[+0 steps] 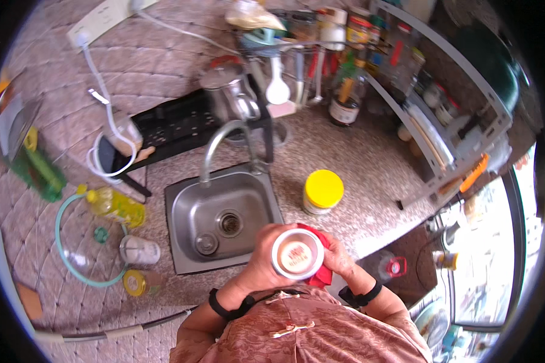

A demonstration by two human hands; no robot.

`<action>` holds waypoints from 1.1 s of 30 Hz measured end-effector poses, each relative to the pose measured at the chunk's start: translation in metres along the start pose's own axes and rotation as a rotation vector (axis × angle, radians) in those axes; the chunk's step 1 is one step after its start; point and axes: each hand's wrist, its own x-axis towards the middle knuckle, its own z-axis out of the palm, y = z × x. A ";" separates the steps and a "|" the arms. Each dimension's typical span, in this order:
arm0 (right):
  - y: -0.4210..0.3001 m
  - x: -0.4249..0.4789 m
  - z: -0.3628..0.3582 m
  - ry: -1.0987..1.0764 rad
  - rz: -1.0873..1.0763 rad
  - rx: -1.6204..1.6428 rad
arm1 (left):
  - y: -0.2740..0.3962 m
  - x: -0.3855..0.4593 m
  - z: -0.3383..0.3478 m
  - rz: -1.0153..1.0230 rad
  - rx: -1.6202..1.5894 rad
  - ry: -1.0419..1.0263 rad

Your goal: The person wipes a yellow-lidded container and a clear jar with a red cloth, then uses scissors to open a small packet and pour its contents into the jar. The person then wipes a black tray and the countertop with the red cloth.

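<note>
My left hand (261,263) wraps the side of a cylindrical can (297,255) with a silver rim. The can's recessed end faces up and bears reddish writing. Against the can's other side, my right hand (339,259) holds a red cloth (321,274), partly hidden behind the can. Both hands are close to my body, just over the counter's front edge. Ahead and a little to the right, a jar with a yellow lid (324,189) stands upright on the speckled counter (299,154). Left of it lies a steel sink (181,227).
A curved faucet (218,136) arches over the sink. A yellow liquid bottle (116,206), a white cup (140,250) and a gold-lidded jar (135,282) are at left. A metal kettle (229,88) stands behind; a metal rack (463,59) rises at right.
</note>
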 end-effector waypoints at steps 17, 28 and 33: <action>-0.012 -0.070 -0.096 0.722 -0.174 0.388 | -0.122 0.021 0.135 -0.161 -0.146 -0.133; -0.045 -0.039 -0.018 0.203 -0.295 0.307 | -0.041 -0.003 -0.112 -0.169 -0.079 0.532; -0.054 -0.022 0.019 0.138 -0.310 0.218 | -0.064 0.037 -0.294 -0.053 0.332 1.036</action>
